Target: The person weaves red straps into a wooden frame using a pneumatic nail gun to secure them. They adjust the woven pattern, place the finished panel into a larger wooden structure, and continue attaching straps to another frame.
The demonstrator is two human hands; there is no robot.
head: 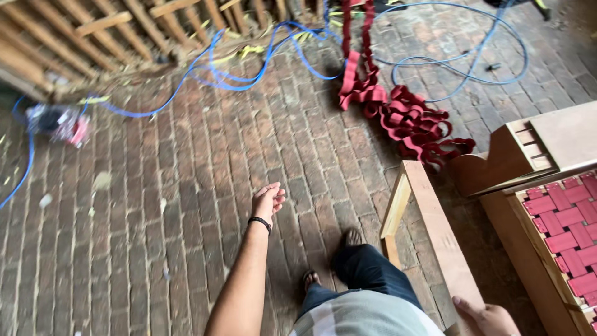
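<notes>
fingers (275, 198) loose above brick floor (186, 186)

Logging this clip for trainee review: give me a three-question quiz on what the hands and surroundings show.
1. True or false: the left hand holds a tool.
2. What does the right hand rest on?
3. The red strap pile lies: A) on the brick floor, B) on the bench, C) in a hand.

Key: 1 false, it hangs empty; 2 the wooden bench; 3 A.
</notes>
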